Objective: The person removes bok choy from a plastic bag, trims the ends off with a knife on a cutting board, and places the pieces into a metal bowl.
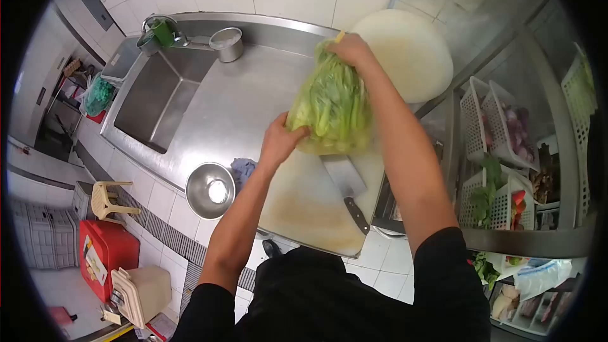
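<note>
A clear plastic bag of leafy green vegetables (334,104) is held up over the counter, its pale stalks toward me and its leafy end at the far side. My right hand (352,50) is closed around the gathered far end of the bag, where a bit of yellow shows. My left hand (283,141) pinches the bag's near left side between thumb and fingers. Beneath it lies a worn cutting board (297,206). On that board rests a cleaver (345,176) with a dark handle pointing toward me; the bag covers the blade's far end.
Left of the board are a steel bowl (210,191) and a blue cloth (242,169). The sink (161,98) is further left, with a metal pot (227,44) beside it. A round white board (405,56) leans at the back wall. Vegetable baskets (500,120) fill a metal rack on the right.
</note>
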`<state>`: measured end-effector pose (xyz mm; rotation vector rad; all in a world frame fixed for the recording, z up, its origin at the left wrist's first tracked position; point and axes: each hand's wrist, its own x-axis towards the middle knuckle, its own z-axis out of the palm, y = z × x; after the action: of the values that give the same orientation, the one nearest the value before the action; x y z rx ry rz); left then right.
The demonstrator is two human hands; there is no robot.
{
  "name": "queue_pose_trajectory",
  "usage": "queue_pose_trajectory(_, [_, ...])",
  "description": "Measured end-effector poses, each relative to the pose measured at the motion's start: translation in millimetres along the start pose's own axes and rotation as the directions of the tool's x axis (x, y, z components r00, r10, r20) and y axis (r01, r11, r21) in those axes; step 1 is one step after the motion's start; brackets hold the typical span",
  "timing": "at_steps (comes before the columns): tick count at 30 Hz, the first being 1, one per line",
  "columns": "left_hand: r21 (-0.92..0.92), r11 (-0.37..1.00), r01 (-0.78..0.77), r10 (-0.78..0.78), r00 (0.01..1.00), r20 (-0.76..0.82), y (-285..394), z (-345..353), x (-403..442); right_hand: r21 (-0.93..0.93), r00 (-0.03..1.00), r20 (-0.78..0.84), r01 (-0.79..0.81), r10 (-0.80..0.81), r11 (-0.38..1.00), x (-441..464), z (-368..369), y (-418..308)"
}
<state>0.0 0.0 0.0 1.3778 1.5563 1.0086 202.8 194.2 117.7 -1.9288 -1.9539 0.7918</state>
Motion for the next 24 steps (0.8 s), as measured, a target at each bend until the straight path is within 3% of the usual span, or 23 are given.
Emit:
queue_pose_trajectory(2, [0.055, 0.944, 0.326, -0.331, 0.920, 0.210, -14.9, -11.1, 1.0, 0.274, 0.965, 0.237, -0.175, 0.110, 0.946, 5.0, 30.9, 23.8])
queue_pose_trajectory(4, [-0.026, 0.915, 0.402, -0.390, 0.900, 0.196, -56.6, 7.7, 22.3, 0.145, 0.925, 0.317, 0.172, -0.211, 0.974, 7.9, 58.2, 73.0])
queue_pose_trajectory(5, [-0.083, 0.884, 0.461, -0.442, 0.880, 0.174, -69.6, 6.5, 29.4, 0.150, 0.926, 0.313, 0.174, -0.213, 0.973, -0.7, 68.7, 81.6])
queue_pose_trajectory(7, [-0.075, 0.878, 0.473, -0.454, 0.872, 0.182, -77.0, 0.2, 30.7, 0.346, 0.944, 0.197, 0.184, -0.263, 0.920, -25.2, 86.1, 97.1])
queue_pose_trajectory(10, [0.052, 0.938, 0.341, -0.345, 0.919, 0.192, -75.9, -8.7, 32.8, 0.371, 0.956, 0.099, 0.222, -0.275, 0.902, -45.7, 81.8, 107.9])
queue_pose_trajectory(11, [0.040, 0.991, 0.124, -0.125, 0.992, 0.016, -71.5, -6.7, 33.5, 0.375, 0.956, 0.095, 0.223, -0.277, 0.900, -51.0, 83.8, 110.4])
queue_pose_trajectory(12, [0.069, 0.993, -0.097, 0.107, 0.983, -0.151, -64.5, -4.4, 33.5, 0.423, 0.950, -0.003, 0.284, -0.313, 0.861, -56.3, 89.0, 115.8])
queue_pose_trajectory(13, [0.077, 0.992, -0.101, 0.112, 0.983, -0.147, -49.7, -3.2, 37.7, 0.461, 0.933, -0.104, 0.351, -0.343, 0.815, -63.6, 91.7, 115.6])
queue_pose_trajectory(14, [0.166, 0.940, -0.300, 0.321, 0.939, -0.123, -34.1, 1.6, 45.2, 0.461, 0.934, -0.106, 0.350, -0.340, 0.816, -73.8, 92.2, 118.3])
queue_pose_trajectory(15, [0.244, 0.843, -0.479, 0.510, 0.857, -0.079, -19.4, 7.4, 49.8, 0.334, 0.927, -0.069, 0.369, -0.368, 0.868, -93.7, 87.0, 111.2])
queue_pose_trajectory(16, [0.242, 0.845, -0.477, 0.506, 0.859, -0.076, -6.0, 15.3, 55.1, 0.199, 0.920, -0.027, 0.389, -0.391, 0.900, -108.3, 85.3, 105.7])
queue_pose_trajectory(17, [0.284, 0.792, -0.541, 0.549, 0.834, 0.056, 7.0, 23.0, 60.6, 0.200, 0.921, -0.025, 0.385, -0.388, 0.901, -117.2, 88.7, 103.2])
queue_pose_trajectory(18, [0.314, 0.730, -0.607, 0.577, 0.794, 0.191, 10.4, 28.1, 64.3, 0.038, 0.912, -0.095, 0.403, -0.398, 0.914, -124.5, 93.0, 101.4])
queue_pose_trajectory(19, [0.312, 0.731, -0.607, 0.575, 0.794, 0.198, 9.0, 30.8, 64.8, -0.124, 0.896, -0.163, 0.398, -0.414, 0.909, -128.8, 96.6, 99.2])
queue_pose_trajectory(22, [0.414, 0.703, -0.578, 0.492, 0.816, 0.304, 12.4, 36.2, 63.4, -0.240, 0.838, -0.294, 0.402, -0.460, 0.884, -127.0, 110.4, 96.9])
queue_pose_trajectory(24, [0.457, 0.712, -0.534, 0.430, 0.845, 0.317, 9.0, 32.7, 54.3, -0.171, 0.844, -0.300, 0.411, -0.445, 0.895, -123.0, 117.1, 95.5])
